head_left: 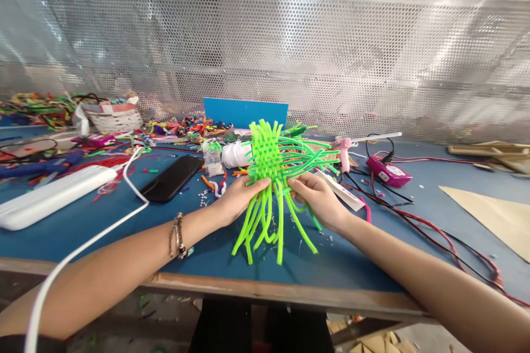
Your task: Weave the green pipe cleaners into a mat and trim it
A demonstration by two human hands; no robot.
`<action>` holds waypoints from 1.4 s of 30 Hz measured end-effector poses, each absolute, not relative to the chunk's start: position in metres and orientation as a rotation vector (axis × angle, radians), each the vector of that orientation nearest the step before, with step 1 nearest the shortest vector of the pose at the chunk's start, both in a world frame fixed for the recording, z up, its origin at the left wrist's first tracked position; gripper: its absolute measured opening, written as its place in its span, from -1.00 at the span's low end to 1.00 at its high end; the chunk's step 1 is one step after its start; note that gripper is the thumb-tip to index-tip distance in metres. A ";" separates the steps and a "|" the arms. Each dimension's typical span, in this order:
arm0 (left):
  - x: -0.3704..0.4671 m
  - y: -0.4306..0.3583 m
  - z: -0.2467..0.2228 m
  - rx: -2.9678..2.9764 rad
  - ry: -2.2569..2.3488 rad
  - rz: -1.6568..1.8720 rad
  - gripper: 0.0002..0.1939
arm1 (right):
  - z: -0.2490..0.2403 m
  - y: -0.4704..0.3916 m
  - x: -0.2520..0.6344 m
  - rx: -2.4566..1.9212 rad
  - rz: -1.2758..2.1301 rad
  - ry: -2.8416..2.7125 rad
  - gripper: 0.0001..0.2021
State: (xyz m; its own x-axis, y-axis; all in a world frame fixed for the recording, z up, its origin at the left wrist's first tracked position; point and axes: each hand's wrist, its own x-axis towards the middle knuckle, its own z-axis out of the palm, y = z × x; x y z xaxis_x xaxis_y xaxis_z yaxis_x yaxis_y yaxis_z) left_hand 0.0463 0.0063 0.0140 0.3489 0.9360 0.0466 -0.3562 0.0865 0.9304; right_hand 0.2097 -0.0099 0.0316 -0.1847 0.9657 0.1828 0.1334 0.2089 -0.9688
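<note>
A woven piece of green pipe cleaners (267,155) is held up above the blue table, tight in the middle and with loose strands fanning out on its sides. Lime strands hang down below it, and darker green ones stick out to the right. My left hand (239,198) pinches its lower left edge, thumb in front and the other fingers hidden behind. At the lower right of the weave, my right hand (317,196) grips between thumb and forefinger, close to a lime strand.
A black phone (173,178) and a white power strip (56,196) lie to the left, with a white cable nearby. Behind the weave are a white thread spool (236,154) and a pink glue gun (344,153). A magenta box (388,171) with wires sits right, near cardboard (492,215).
</note>
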 end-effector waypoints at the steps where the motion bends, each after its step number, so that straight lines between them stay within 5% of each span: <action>1: 0.047 0.005 0.014 1.078 0.723 1.095 -0.73 | 0.032 -0.010 0.209 -1.087 1.104 -1.529 -0.52; 9: 0.046 -0.002 0.017 1.290 0.937 1.160 -0.83 | 0.029 -0.013 0.209 -1.123 1.068 -1.683 -0.55; 15: 0.039 -0.001 0.024 1.295 0.931 1.283 -0.79 | 0.039 -0.013 0.213 -0.925 1.042 -1.762 -0.79; 28: 0.047 -0.012 0.030 1.131 0.778 1.251 -0.80 | 0.043 -0.028 0.219 -0.662 -0.170 -2.026 -0.94; 42: 0.047 -0.013 0.033 1.227 0.809 1.221 -0.86 | 0.041 -0.026 0.224 -0.616 -0.860 -2.077 -0.91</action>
State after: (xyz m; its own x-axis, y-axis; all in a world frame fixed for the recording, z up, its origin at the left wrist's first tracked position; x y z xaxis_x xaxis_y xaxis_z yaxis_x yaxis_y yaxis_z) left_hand 0.0471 -0.0126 0.0328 0.2167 0.9649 0.1481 -0.2400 -0.0944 0.9662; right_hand 0.2243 -0.0256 0.0407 -0.5708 0.1304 0.8107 0.6653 0.6520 0.3636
